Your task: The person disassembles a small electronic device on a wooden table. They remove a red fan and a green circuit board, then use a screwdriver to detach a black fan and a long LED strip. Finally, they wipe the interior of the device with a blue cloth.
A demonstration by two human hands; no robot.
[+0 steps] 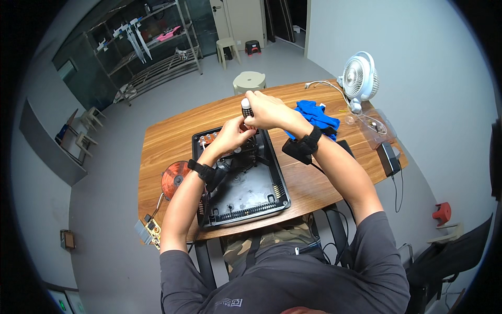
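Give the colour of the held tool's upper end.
White; the tool's upper end shows best in the head view.

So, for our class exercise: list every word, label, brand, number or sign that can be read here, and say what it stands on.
Dark grey shirt: small white print with a square emblem on the chest; its wording is not copied out here.
Small green sign, lower left: too small to read.
Circuit board, left: any markings too small to read.
Tool handle and black casing: no readable text.
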